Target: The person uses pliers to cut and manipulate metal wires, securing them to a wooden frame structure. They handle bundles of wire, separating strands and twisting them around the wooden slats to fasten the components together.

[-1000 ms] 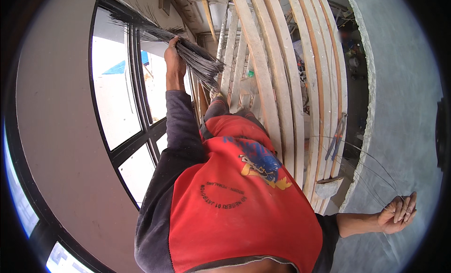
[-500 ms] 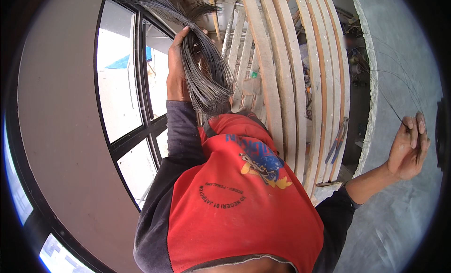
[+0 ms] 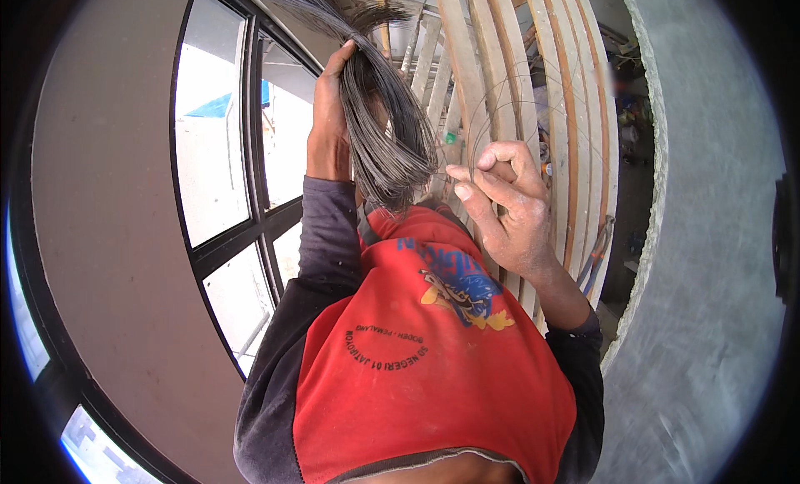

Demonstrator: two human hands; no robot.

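A thick bundle of thin dark wire (image 3: 387, 142), folded into a loop at its lower end, hangs in front of me at the upper middle. My left hand (image 3: 330, 109) is closed around its narrow neck, with the loose ends fanning out above. Just right of the loop, my right hand (image 3: 517, 205) pinches a few fine wire strands (image 3: 472, 147) between thumb and fingers. Those strands curve upward, thin and hard to follow against the boards. A small gap separates my right fingertips from the bundle.
Long wooden boards (image 3: 467, 59) stand beyond my hands. Pincers with blue and red handles (image 3: 597, 255) rest against them at right. A black-framed window (image 3: 265, 222) lies on the left. A grey plastered wall (image 3: 708, 234) with a rough edge fills the right.
My right hand has swung from the far right wall inward to beside the bundle, carrying the fine strands. My left hand and the bundle have shifted slightly right.
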